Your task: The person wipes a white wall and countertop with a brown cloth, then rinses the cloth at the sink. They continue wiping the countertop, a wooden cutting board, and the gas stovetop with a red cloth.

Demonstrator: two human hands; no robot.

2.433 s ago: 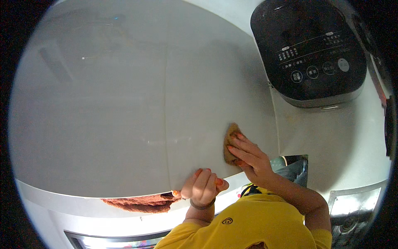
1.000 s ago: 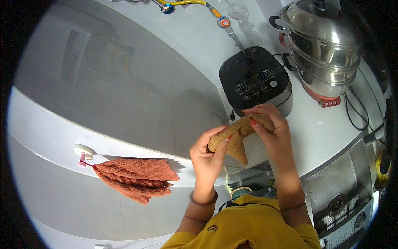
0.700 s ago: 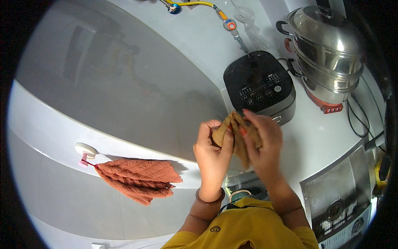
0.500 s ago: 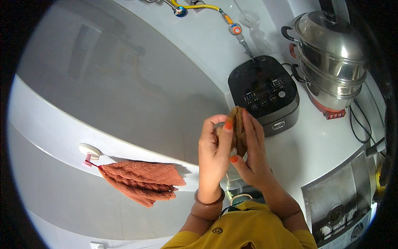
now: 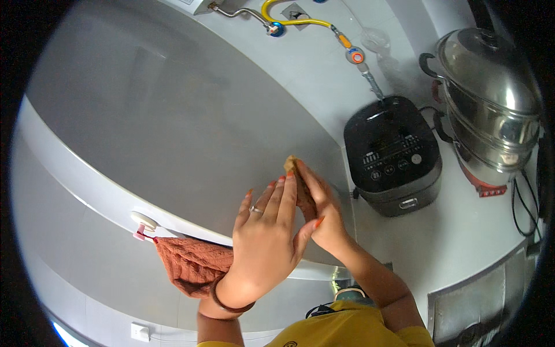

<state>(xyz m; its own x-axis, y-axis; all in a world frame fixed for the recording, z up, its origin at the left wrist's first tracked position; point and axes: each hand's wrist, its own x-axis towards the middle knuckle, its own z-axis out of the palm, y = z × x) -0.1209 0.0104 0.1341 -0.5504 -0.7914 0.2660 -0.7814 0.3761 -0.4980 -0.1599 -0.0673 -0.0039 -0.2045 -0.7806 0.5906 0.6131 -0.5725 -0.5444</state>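
Note:
A folded brown cloth [image 5: 303, 195] is between my two hands in front of the large grey panel. My right hand [image 5: 325, 217] holds it from the right side, with the thumb toward the left hand. My left hand [image 5: 266, 231], back facing up, lies against the cloth's left side with its fingers stretched out. It wears a ring, and a brown bangle [image 5: 231, 302] circles the wrist. Most of the cloth is hidden behind the hands; only its top tip and a middle strip show. Just left of my left wrist hangs a rust-red towel [image 5: 191, 266].
The grey panel [image 5: 173, 127] fills the left and centre. A black rice cooker [image 5: 393, 156] stands on the white counter [image 5: 399, 243]. Beyond it are a stacked steel steamer [image 5: 491, 110] and a yellow hose [image 5: 312, 22] with a valve. A metal stove panel [image 5: 471, 301] lies at lower right.
Both hands have moved left with the brown cloth. The left hand has gone from curled around it to flat against it. The view has shifted, so the cooker and steamer appear lower right.

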